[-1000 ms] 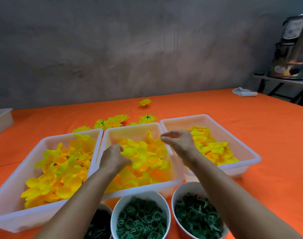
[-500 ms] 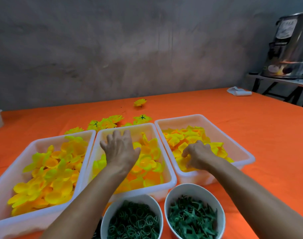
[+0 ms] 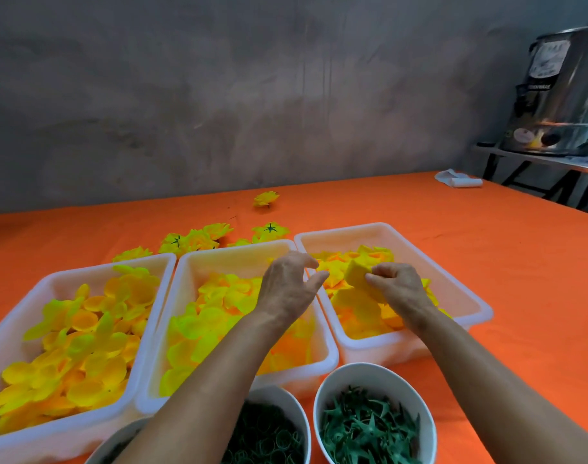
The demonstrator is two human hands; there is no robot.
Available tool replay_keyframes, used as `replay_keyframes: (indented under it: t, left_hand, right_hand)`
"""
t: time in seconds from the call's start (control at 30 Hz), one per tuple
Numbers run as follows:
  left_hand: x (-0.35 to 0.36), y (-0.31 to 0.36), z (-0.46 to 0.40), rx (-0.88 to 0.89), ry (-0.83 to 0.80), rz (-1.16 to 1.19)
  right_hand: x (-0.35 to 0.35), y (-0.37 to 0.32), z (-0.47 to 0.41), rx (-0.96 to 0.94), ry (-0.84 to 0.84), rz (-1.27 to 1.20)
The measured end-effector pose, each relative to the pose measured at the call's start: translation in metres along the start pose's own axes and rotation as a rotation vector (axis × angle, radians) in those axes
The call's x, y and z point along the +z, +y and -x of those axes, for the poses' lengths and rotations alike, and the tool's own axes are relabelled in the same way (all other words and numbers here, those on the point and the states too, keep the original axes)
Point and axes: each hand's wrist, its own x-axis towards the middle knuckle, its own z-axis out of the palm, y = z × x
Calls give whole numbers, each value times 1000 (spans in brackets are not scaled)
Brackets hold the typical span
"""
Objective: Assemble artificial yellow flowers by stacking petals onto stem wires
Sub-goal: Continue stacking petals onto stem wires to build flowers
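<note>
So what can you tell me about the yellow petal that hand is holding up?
The yellow petal looks like thin, soft fabric, plain yellow, folded or cupped rather than flat. The right hand pinches it by its right side, holding it above the right-hand white tray, over the other loose petals there. The left hand is close beside it with fingers spread, not touching it. No stem or green part shows on it.

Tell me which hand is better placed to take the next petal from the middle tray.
Left. The left hand hovers open over the middle tray holding nothing, while the right hand is over the right tray, already pinching a yellow petal.
</note>
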Motion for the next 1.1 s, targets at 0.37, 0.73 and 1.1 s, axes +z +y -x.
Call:
replay_keyframes:
  t: [0.37,0.73,1.1]
  left_hand:
    - [31,-3,0,-94,-164,283]
    - [23,3,-19,-245,-33,653]
    - [23,-7,-18,-209,78,636]
  right_hand:
    - [0,4,5,17,-87,-510]
    - [-20,-25,-7,54,-279,-669]
    - [-34,-43,-18,-67,126,-341]
